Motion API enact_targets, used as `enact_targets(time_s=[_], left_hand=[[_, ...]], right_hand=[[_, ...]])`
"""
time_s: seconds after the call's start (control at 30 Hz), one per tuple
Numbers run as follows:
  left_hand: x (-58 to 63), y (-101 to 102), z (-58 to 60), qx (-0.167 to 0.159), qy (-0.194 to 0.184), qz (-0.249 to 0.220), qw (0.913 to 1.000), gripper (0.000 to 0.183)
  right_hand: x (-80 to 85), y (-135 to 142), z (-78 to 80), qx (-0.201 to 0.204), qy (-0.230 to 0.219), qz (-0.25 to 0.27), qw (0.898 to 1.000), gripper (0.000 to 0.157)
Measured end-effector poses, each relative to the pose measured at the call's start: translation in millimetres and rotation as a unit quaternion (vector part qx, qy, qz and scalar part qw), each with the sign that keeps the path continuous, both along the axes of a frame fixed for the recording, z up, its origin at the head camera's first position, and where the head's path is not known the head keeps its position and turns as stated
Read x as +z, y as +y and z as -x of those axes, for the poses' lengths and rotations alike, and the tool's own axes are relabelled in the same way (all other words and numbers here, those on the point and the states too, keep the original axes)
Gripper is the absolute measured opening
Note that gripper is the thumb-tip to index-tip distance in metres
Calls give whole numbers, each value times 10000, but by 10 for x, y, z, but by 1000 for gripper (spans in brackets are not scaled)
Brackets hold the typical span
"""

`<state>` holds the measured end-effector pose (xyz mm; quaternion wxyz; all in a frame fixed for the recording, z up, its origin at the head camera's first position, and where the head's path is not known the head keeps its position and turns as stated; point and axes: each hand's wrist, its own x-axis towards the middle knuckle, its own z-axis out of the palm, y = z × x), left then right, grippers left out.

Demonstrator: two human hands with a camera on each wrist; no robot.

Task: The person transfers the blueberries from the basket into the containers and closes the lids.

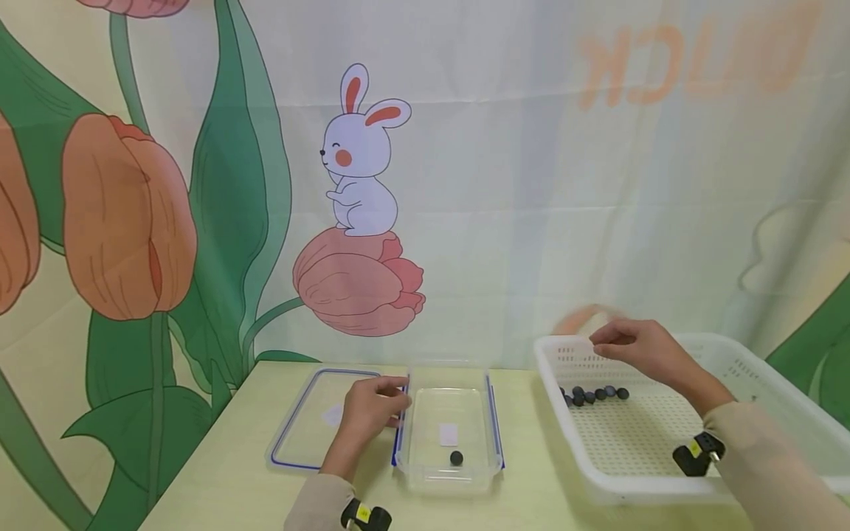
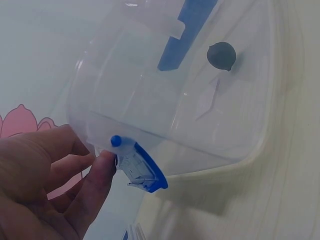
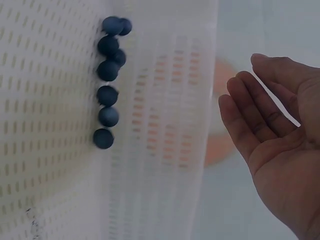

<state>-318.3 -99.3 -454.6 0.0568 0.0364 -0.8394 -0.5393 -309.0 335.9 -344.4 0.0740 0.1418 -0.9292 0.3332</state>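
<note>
A clear plastic container (image 1: pixel 446 478) with blue side latches stands upright on the table. At its left rim my left hand (image 1: pixel 373 407) pinches the edge between thumb and fingers, beside a blue latch (image 2: pixel 145 167) that hangs unclipped. One dark round blueberry (image 1: pixel 456 458) lies inside, near a small white label (image 1: pixel 448 434). My right hand (image 1: pixel 640 350) hovers over the far left part of a white perforated basket (image 1: pixel 578 450), fingers loosely bent and nothing held. Below it, several blueberries (image 3: pixel 108 95) sit in a row along the basket's wall.
Left of the container, its clear lid (image 1: pixel 308 435) with a blue seal lies flat on the pale table (image 1: pixel 219 479). Behind the table hangs a printed curtain (image 1: pixel 478 221) with tulips and a rabbit. The basket's raised walls stand at the right.
</note>
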Motion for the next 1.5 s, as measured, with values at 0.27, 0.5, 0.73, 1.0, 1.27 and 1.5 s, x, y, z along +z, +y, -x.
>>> enact_targets(time_s=[0.27,0.5,0.73,1.0,1.27,1.5], left_hand=[[-517,-117,392,-166,117,43,9998,33],[-509,-136,372,-176,113,34,9998,32],[-70,-49,5,-106,-75,12,9999,32],[177,-7,-201,-85,-97,-40,9999,31],[-450,-145,289,-207,59,54,9998,33],[-546,-164,363,-204,25,22,9998,33]], right_hand=[[-188,220,44,-230,-257,-85,9994,38],[-256,334,76,-208,-430,-187,9987,35],[-360,433,98,-165,-718,-222,9970,30],[-510,531,148,-218,-928,-515,9941,20],[-648,567,195,-200,-1141,-763,9903,13],[-688,552,175,-17,-1237,-890,9883,10]])
